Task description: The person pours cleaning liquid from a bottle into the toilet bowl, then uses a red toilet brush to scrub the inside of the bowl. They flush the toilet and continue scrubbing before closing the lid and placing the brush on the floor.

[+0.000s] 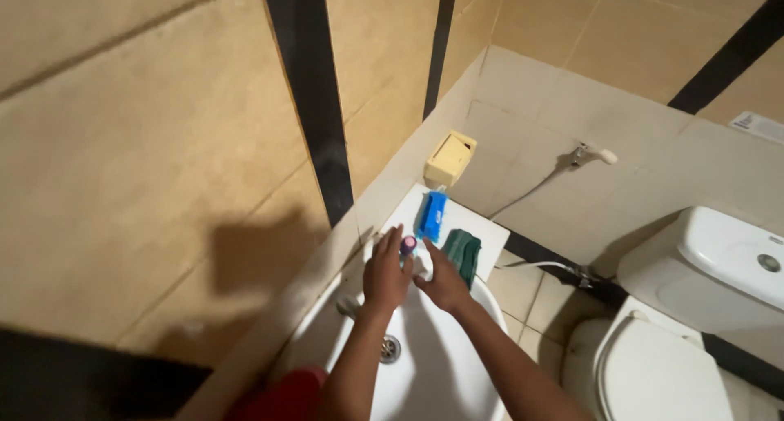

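**Small pink-capped bottle held over the sink's back ledge**

The small bottle, with a pink cap and a pale body, sits at the far end of the white sink, right where the basin meets its flat back ledge. In the head view, the only one here, both hands meet on it. The left hand wraps around the bottle from the left, fingers curled together about its body so that only the cap and a little of the neck show above them. The right hand comes in from the right, its fingers stretched forward and close together, touching the lower part of the bottle or something pale just under it; which of the two I cannot tell, as the spot is small and partly covered.

Both forearms reach up from the bottom edge across the basin, above the metal drain. A metal tap sticks out at the left rim of the basin, just beside the left wrist.

On the ledge beyond the hands lies a blue packet, and just right of it a folded dark green cloth, near the right hand. A yellow soap holder is fixed to the tiled wall above. To the right stand a white toilet and its cistern, with a spray hose on the wall.
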